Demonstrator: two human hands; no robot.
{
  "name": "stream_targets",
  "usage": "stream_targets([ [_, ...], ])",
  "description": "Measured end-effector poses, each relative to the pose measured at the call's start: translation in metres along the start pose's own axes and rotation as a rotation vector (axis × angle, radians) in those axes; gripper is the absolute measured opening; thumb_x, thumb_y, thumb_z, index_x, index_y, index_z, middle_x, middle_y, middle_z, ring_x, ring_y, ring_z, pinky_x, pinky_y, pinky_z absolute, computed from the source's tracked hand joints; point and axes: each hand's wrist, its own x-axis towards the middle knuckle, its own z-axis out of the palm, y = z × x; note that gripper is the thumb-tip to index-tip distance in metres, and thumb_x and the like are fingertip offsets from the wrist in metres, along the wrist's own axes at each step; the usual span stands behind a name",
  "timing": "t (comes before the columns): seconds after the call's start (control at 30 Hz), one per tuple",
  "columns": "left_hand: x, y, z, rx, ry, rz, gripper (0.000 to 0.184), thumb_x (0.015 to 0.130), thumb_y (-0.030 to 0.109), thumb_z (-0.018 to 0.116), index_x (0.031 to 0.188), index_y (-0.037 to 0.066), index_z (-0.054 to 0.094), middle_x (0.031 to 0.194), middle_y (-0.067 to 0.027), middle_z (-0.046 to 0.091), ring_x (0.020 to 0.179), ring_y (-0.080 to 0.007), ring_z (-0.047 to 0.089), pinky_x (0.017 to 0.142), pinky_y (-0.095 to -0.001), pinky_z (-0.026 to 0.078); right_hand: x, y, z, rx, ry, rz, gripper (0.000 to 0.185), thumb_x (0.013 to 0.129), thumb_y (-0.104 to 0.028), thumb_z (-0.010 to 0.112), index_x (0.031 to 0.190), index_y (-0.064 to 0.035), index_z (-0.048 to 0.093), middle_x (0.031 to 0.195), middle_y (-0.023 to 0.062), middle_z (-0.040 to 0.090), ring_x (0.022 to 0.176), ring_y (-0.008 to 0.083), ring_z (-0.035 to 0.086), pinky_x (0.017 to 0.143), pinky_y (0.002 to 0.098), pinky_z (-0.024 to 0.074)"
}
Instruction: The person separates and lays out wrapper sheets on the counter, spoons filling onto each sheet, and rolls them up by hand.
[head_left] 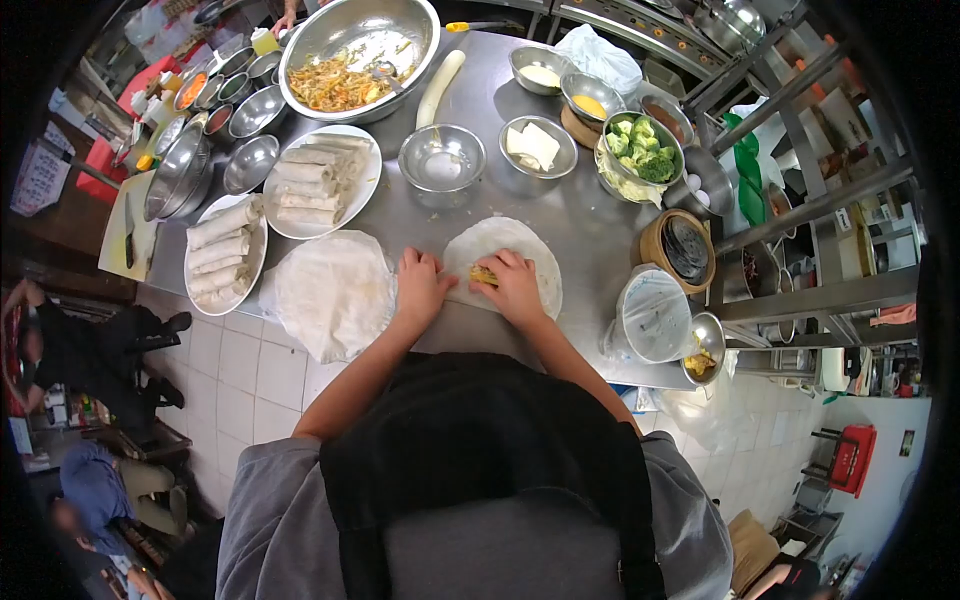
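Note:
A round, thin spring roll wrapper (530, 245) lies flat on the steel table in front of me. On it is a small heap of shredded filling (484, 275), partly covered by my right hand (514, 290), whose fingers are closed round it. My left hand (422, 284) rests at the wrapper's left edge, fingers curled and thumb against the edge. Left of that hand sits a stack of wrappers under a whitish cloth (333, 290). Rolled spring rolls (218, 250) fill one oval plate (257, 262), and more lie on a second plate (372, 185) behind it.
A large steel bowl (425, 40) of shredded filling stands at the back. Closer are a steel bowl (442, 160), a bowl of white slices (537, 147) and a broccoli bowl (645, 150). A bag-lined container (655, 315) stands at right; a knife (129, 230) lies far left.

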Motion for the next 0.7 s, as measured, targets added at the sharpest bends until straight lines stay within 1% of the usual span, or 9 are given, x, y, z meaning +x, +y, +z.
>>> stream_targets([
  [0.1, 0.001, -0.002, 0.007, -0.007, 0.006, 0.018, 0.035, 0.076, 0.024, 0.082, 0.098, 0.002, 0.065, 0.105, -0.0164, 0.059, 0.104, -0.0372, 0.057, 0.087, -0.0472, 0.048, -0.006, -0.008, -0.017, 0.023, 0.078, -0.001, 0.048, 0.074, -0.036, 0.080, 0.114, -0.0142, 0.068, 0.109, 0.0038, 0.061, 0.110, 0.0271, 0.054, 0.092, 0.0443, 0.0370],
  [0.2, 0.003, 0.006, 0.009, -0.196, 0.021, -0.050, 0.033, 0.078, 0.026, 0.081, 0.091, 0.000, 0.066, 0.092, -0.0187, 0.067, 0.084, -0.0359, 0.064, 0.076, -0.0438, 0.052, -0.010, -0.003, -0.021, 0.009, 0.030, 0.020, 0.048, 0.074, -0.034, 0.080, 0.116, -0.0147, 0.068, 0.111, 0.0036, 0.061, 0.110, 0.0278, 0.054, 0.094, 0.0443, 0.0364],
  [0.3, -0.002, 0.015, 0.003, -0.334, 0.025, -0.082, 0.032, 0.080, 0.029, 0.080, 0.089, 0.001, 0.067, 0.086, -0.0184, 0.069, 0.076, -0.0347, 0.067, 0.069, -0.0415, 0.053, -0.009, 0.001, -0.013, 0.022, -0.021, 0.061, 0.046, 0.074, -0.032, 0.080, 0.116, -0.0155, 0.068, 0.112, 0.0035, 0.061, 0.110, 0.0283, 0.054, 0.094, 0.0443, 0.0359],
  [0.4, 0.003, 0.011, 0.001, -0.271, -0.156, -0.140, 0.036, 0.077, 0.030, 0.080, 0.098, 0.003, 0.067, 0.092, -0.0171, 0.071, 0.080, -0.0388, 0.066, 0.072, -0.0422, 0.054, -0.010, 0.000, -0.012, 0.016, -0.016, 0.075, 0.044, 0.075, -0.029, 0.079, 0.115, -0.0156, 0.068, 0.111, 0.0037, 0.061, 0.110, 0.0285, 0.054, 0.094, 0.0445, 0.0364],
  [0.5, -0.002, 0.019, 0.009, -0.329, -0.001, -0.010, 0.033, 0.078, 0.023, 0.079, 0.099, 0.002, 0.065, 0.096, -0.0164, 0.068, 0.082, -0.0390, 0.066, 0.072, -0.0445, 0.053, -0.011, 0.002, -0.010, 0.025, 0.010, 0.060, 0.043, 0.076, -0.027, 0.078, 0.116, -0.0154, 0.068, 0.109, 0.0042, 0.061, 0.109, 0.0282, 0.054, 0.093, 0.0452, 0.0366],
  [0.6, -0.008, 0.036, 0.011, -0.285, 0.155, 0.232, 0.024, 0.080, 0.016, 0.077, 0.095, 0.003, 0.065, 0.103, -0.0150, 0.065, 0.085, -0.0364, 0.066, 0.073, -0.0449, 0.054, -0.012, 0.002, -0.008, 0.006, 0.017, 0.054, 0.038, 0.075, -0.021, 0.077, 0.111, -0.0124, 0.068, 0.107, 0.0050, 0.061, 0.109, 0.0288, 0.054, 0.092, 0.0457, 0.0374],
  [0.7, -0.013, 0.051, 0.007, -0.311, 0.072, 0.318, 0.017, 0.082, 0.012, 0.073, 0.093, 0.003, 0.064, 0.107, -0.0138, 0.062, 0.089, -0.0341, 0.066, 0.075, -0.0443, 0.055, -0.012, 0.007, -0.004, -0.072, 0.025, 0.031, 0.034, 0.072, -0.014, 0.075, 0.105, -0.0095, 0.067, 0.107, 0.0058, 0.061, 0.108, 0.0297, 0.055, 0.091, 0.0454, 0.0384],
])
